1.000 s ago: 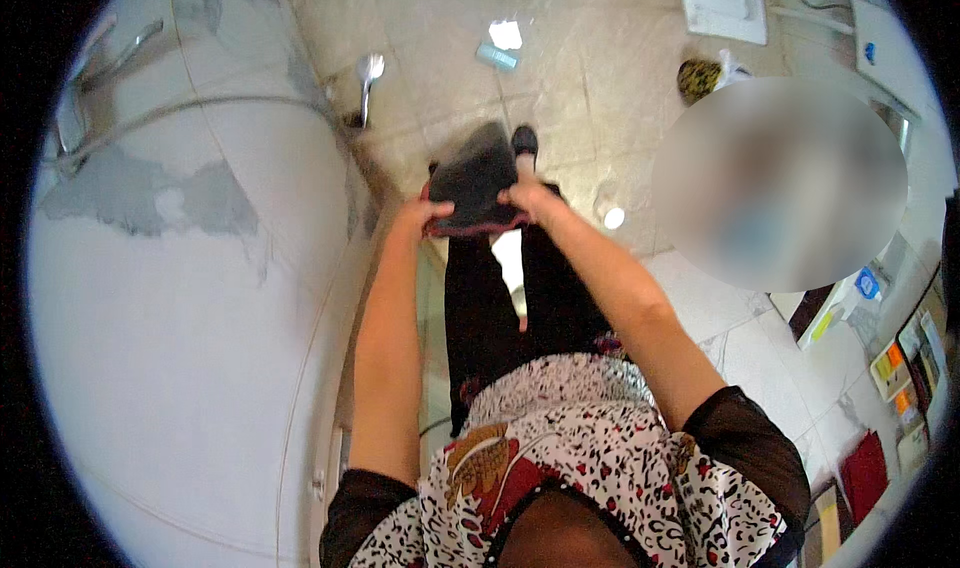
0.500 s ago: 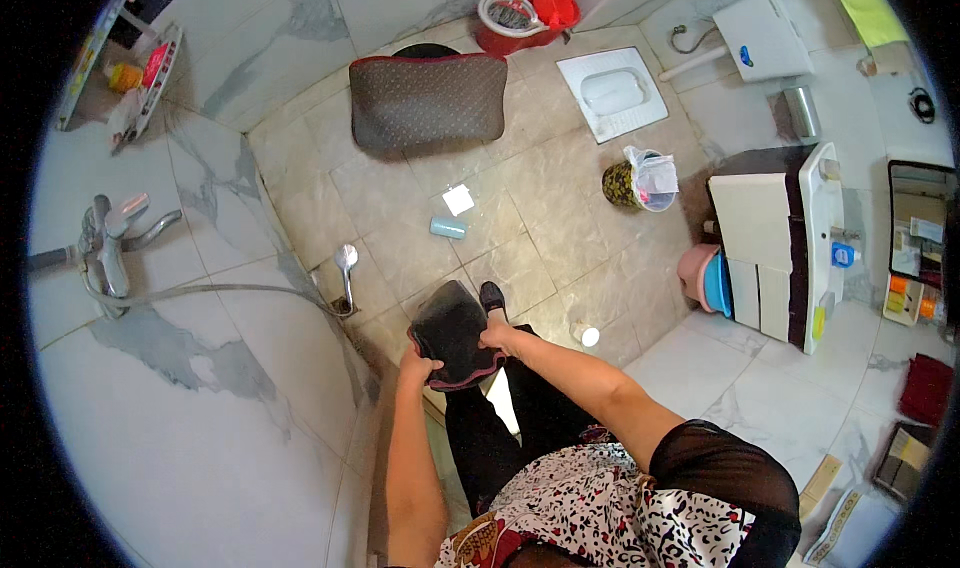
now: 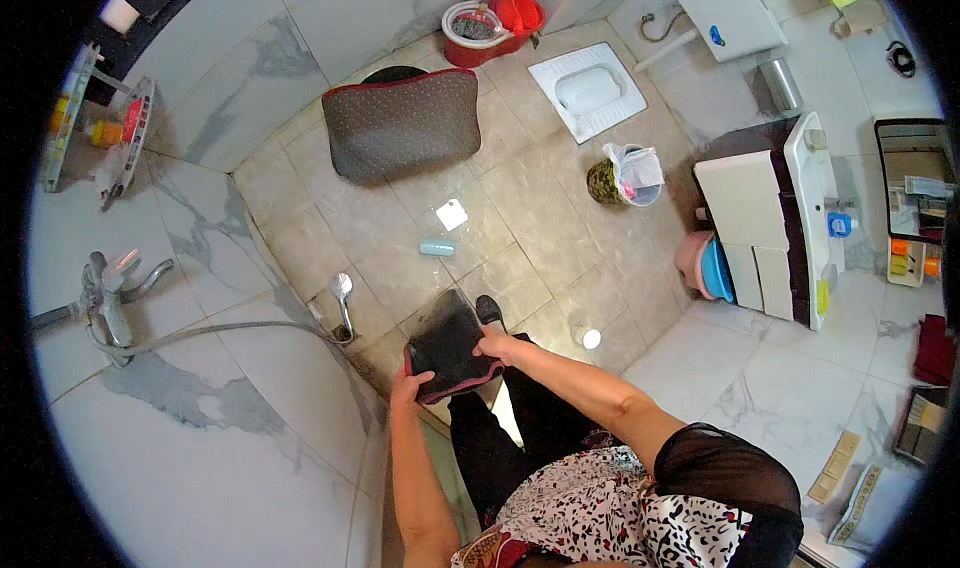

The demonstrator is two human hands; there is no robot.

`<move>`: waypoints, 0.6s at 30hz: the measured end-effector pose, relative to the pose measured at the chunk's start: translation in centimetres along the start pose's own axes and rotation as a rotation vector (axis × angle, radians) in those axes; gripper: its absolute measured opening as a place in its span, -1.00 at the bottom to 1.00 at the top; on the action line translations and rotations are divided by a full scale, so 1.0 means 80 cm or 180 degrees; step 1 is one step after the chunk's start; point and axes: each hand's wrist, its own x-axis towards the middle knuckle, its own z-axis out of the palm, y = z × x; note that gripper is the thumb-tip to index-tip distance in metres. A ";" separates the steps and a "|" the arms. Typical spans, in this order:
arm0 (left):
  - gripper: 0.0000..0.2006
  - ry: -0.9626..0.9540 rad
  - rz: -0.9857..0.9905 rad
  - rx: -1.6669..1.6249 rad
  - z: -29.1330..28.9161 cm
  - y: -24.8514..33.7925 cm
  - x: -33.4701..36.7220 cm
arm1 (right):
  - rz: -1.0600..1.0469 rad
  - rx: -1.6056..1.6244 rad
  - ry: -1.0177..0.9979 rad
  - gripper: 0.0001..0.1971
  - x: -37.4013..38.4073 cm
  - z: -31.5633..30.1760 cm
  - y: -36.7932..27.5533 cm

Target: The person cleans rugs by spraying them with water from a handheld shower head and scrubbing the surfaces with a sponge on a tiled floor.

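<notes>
Both of my hands hold a black mat [image 3: 445,346] with a dark red edging, out in front of my legs. My left hand [image 3: 407,383] is closed on its near left corner, thumb on top. The right side is gripped by my right hand [image 3: 490,345], fingers wrapped over the border. The mat's far end looks smeared by motion. A light blue cylinder-shaped thing [image 3: 437,248] lies on the tiles beyond it. Left of the mat, a shower head [image 3: 342,286] on its hose rests on the floor.
A larger grey dotted mat [image 3: 402,126] is draped over something at the back. Behind stand a red mop bucket [image 3: 475,51] and a squat toilet [image 3: 588,91]. To the right are a waste bin [image 3: 607,181], pink basin [image 3: 690,258] and washbasin cabinet [image 3: 745,226]. A tap [image 3: 112,303] projects from the left wall.
The whole view has shifted a little as my head moved. The mat's far end has swung slightly right and is more blurred; both hands keep their hold.
</notes>
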 end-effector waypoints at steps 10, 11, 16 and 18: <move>-0.43 -0.0245 0.0263 -0.0216 0.002 0.000 0.023 | 0.0380 -0.0233 0.0026 -0.58 -0.018 -0.002 -0.028; -0.44 0.0053 0.0050 -0.0048 -0.012 0.006 -0.001 | 0.0311 -0.0363 -0.0162 -0.56 -0.043 0.024 -0.048; -0.41 -0.0003 0.0075 0.0078 -0.031 -0.011 0.006 | 0.0263 -0.0244 -0.0276 -0.53 -0.063 0.020 -0.060; -0.37 -0.0058 0.0123 -0.0025 -0.009 -0.004 0.005 | 0.0330 -0.0411 0.0060 -0.47 -0.057 0.018 -0.047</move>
